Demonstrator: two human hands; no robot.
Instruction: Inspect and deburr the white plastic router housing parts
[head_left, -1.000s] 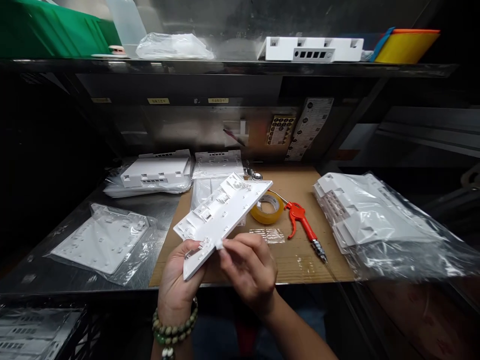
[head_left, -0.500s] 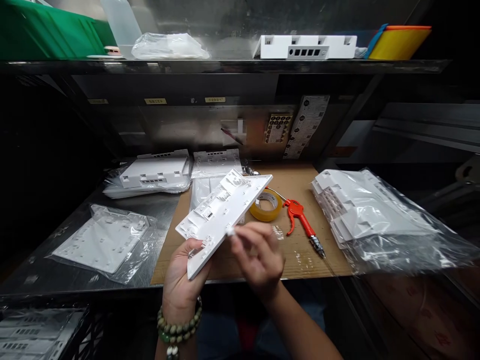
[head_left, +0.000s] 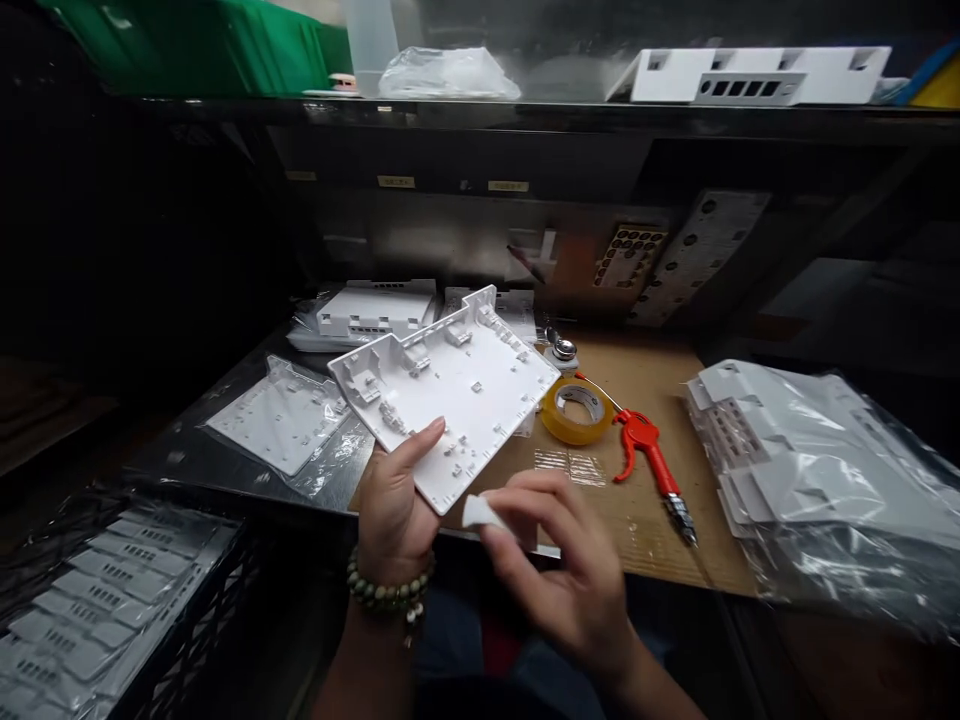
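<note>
My left hand [head_left: 397, 505] grips a white plastic housing shell [head_left: 480, 400] by its near left corner, thumb on the inner face. The shell is tilted, its clips and ribs facing me. Just right of its lowest corner, my right hand [head_left: 570, 560] pinches a small white pad [head_left: 484, 515] between thumb and fingers; its exact kind is unclear. The pad is apart from the shell. Beyond the hands lie a roll of clear yellow tape [head_left: 559, 425] and a red air blow gun [head_left: 652, 460] on the cardboard sheet [head_left: 660, 375].
Bagged white shells [head_left: 787, 450] are piled at the right. At the left are a bagged shell [head_left: 274, 420], more stacked housings [head_left: 375, 310] and a crate of bagged shells [head_left: 112, 580]. Above runs a shelf [head_left: 525, 117] bearing a green bin [head_left: 202, 50] and a white housing [head_left: 757, 75].
The shell has turned from nearly edge-on to show its inner face. My right hand has moved down off its edge, with the white pad now plainly visible. The camera view has swung left.
</note>
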